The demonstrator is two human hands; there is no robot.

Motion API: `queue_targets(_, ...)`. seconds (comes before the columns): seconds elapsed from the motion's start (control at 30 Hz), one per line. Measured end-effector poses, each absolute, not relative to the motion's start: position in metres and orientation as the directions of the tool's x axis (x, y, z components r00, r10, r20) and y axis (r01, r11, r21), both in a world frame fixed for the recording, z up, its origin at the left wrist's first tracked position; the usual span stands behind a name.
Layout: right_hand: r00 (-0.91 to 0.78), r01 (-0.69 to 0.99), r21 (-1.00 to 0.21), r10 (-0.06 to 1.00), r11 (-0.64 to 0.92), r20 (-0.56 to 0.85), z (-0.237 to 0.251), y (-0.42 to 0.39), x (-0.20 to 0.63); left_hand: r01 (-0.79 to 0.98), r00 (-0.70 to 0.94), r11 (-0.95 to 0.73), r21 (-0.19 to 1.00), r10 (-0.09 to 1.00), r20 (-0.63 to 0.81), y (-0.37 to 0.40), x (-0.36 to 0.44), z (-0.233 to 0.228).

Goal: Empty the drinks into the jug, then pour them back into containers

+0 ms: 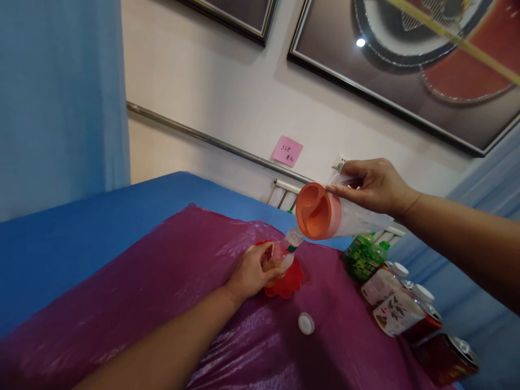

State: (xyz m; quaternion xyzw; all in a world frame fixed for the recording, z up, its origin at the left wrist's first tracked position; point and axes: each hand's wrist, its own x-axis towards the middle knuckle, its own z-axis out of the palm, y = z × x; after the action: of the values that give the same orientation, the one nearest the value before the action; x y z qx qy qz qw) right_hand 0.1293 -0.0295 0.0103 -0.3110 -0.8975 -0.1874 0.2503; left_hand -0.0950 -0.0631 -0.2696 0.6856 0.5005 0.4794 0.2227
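While a blue curtain (60, 97) hangs at the far left, a blue cloth (81, 227) covers the table, and a sheet of magenta plastic film (162, 303) lies spread over it. On that film the left hand (249, 273) reaches in from below, its fingers wrapped around the lower part of a small clear bottle (284, 252), which stands slightly tilted in a red scalloped dish (288, 281) with its mouth uncapped. Just in front of the dish, on the film, lies a white cap (306, 323) (round, flat side up). Above the bottle's open mouth hangs a translucent pitcher (341, 214) with an orange lid (314, 211), tipped well over so the lid's spout edge sits just beside the bottle neck; whether anything flows cannot be told. The right hand (376, 184) holds this pitcher from above, fingers and thumb clamped on its body and handle.

Behind, on the wall, a pink sticky note (287, 150) with handwriting sits above a metal rail (211, 141), and two framed pictures (406, 65) hang higher up. Further right on the table, near the film's edge, stand green bottles (363, 257), then white-capped bottles (390, 298) lying on their sides, and at the far right red cans (444, 355).
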Motion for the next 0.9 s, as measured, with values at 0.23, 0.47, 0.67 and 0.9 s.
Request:
queue_targets(0.23, -0.722, 0.629, 0.215, 0.460, 0.747, 0.516, 0.015, -0.028, 0.120, 0.494, 0.044, -0.396, 0.774, 0.900, 0.433, -0.064, -0.096, -0.266)
queue_targets(0.47, -0.739, 0.625, 0.232, 0.470, 0.745, 0.482, 0.015, -0.032, 0.109, 0.467, 0.061, -0.390, 0.793, 0.910, 0.411, -0.064, -0.096, -0.267)
queue_targets(0.67, -0.770, 0.599, 0.306, 0.428, 0.740, 0.472, 0.014, -0.035, 0.108, 0.454, 0.055, -0.391, 0.800, 0.909, 0.413, -0.064, -0.096, -0.267)
queue_targets(0.9, -0.804, 0.565, 0.366, 0.395, 0.740, 0.444, 0.018, -0.039, 0.109, 0.412, 0.070, -0.411, 0.813, 0.904, 0.422, -0.067, -0.095, -0.264)
